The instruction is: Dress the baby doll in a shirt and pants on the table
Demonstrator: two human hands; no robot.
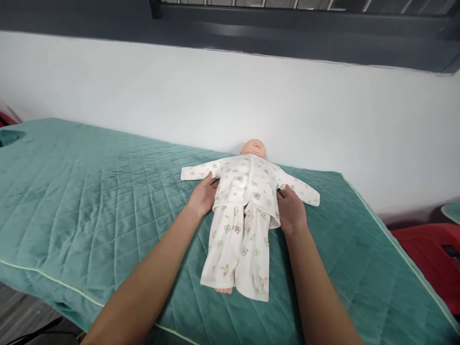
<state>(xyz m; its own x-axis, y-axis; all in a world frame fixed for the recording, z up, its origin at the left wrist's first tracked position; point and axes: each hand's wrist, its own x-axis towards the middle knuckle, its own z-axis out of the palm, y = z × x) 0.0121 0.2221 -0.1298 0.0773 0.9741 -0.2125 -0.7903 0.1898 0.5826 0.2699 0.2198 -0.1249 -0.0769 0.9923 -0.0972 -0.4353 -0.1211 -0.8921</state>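
A baby doll (254, 147) lies on its back on a green quilted cover (108, 201), head toward the wall. It wears a white printed shirt (247, 177) and matching white trousers (237, 244); toes show below one trouser leg. Both shirt sleeves stretch out sideways, the doll's hands hidden inside. My left hand (204, 195) grips the left side of its torso below the sleeve, fingers partly tucked out of sight. On the opposite side my right hand (292, 209) holds the torso, its fingertips hidden by the shirt. A small dark patch by the right fingers is too small to make out.
A white wall (143, 91) runs behind the bed, with a dark window frame (251, 36) above. Red chair-like furniture (427, 254) stands beyond the bed's right edge. Grey floor (21, 311) and a black cable (43, 330) show at lower left.
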